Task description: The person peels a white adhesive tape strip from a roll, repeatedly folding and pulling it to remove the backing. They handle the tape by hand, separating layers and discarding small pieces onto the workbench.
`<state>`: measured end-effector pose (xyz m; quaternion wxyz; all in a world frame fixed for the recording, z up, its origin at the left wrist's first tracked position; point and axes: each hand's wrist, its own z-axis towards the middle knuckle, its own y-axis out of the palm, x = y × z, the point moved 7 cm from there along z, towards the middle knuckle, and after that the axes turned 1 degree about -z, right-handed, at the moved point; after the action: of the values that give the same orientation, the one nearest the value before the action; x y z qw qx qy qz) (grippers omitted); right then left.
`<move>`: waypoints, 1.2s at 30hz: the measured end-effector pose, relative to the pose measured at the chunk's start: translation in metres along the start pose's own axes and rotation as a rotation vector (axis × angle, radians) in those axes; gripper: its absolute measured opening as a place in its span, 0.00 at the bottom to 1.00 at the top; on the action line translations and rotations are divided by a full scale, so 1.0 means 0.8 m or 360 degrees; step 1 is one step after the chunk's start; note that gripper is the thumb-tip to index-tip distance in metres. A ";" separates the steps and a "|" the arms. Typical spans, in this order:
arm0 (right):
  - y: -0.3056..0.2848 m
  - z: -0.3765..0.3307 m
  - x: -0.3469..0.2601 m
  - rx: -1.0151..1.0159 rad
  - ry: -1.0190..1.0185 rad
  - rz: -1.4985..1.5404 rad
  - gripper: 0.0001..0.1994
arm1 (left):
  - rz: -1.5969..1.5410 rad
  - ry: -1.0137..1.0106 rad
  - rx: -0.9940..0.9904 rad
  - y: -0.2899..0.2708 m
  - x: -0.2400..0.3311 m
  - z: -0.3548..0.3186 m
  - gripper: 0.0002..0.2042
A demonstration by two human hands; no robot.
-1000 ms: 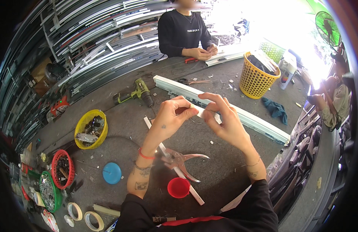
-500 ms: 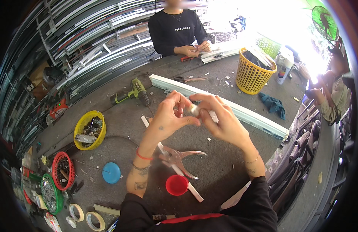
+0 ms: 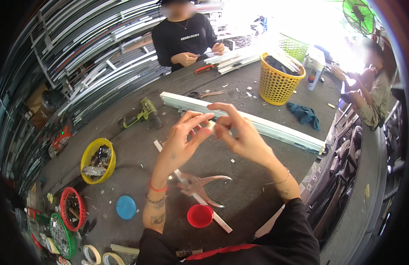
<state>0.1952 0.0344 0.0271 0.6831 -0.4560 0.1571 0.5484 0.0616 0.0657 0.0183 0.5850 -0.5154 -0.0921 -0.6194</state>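
Both hands are raised above the grey table (image 3: 240, 212) and meet around a small whitish piece (image 3: 212, 125). My left hand (image 3: 187, 139) pinches it from the left with thumb and fingers. My right hand (image 3: 235, 132) holds its other end. Just behind the hands lies a long white profile (image 3: 275, 127) across the table. Below my wrists rest metal punch pliers (image 3: 200, 185) on a thin white strip (image 3: 213, 213), with a small red cup (image 3: 200, 215) beside them.
A yellow bowl (image 3: 97, 160) of parts, a red basket (image 3: 72, 207), a green basket (image 3: 61, 234) and a blue lid (image 3: 126, 206) sit at the left. A green drill (image 3: 142, 112) lies further back. A yellow basket (image 3: 279, 79) and blue cloth (image 3: 305, 113) stand right. Two other people work nearby.
My hands have closed in on each other and stayed raised, turning the small piece between the fingertips. The view has shifted slightly; the things on the table have not moved.
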 end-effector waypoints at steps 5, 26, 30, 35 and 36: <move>0.006 -0.002 -0.007 0.0035 -0.0198 -0.0126 0.27 | 0.0024 0.0094 -0.0029 0.007 0.008 0.002 0.15; 0.020 -0.007 0.067 -0.0310 0.0157 0.0100 0.20 | 0.0495 0.0038 0.0611 -0.054 0.041 -0.020 0.09; 0.018 -0.020 0.093 -0.0568 0.0154 0.0098 0.14 | 0.0508 0.0057 0.0604 -0.059 0.042 -0.020 0.09; 0.018 -0.035 0.115 -0.0656 0.0123 0.0082 0.10 | 0.0542 0.0021 0.0530 -0.056 0.035 -0.019 0.09; 0.020 -0.036 0.120 -0.0679 0.0095 0.0142 0.10 | 0.0547 0.0066 0.0538 -0.056 0.035 -0.019 0.09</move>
<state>0.2230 0.0695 -0.0642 0.5412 -0.5988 0.0778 0.5852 0.0227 0.0506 0.0543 0.7615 -0.4054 -0.0935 -0.4970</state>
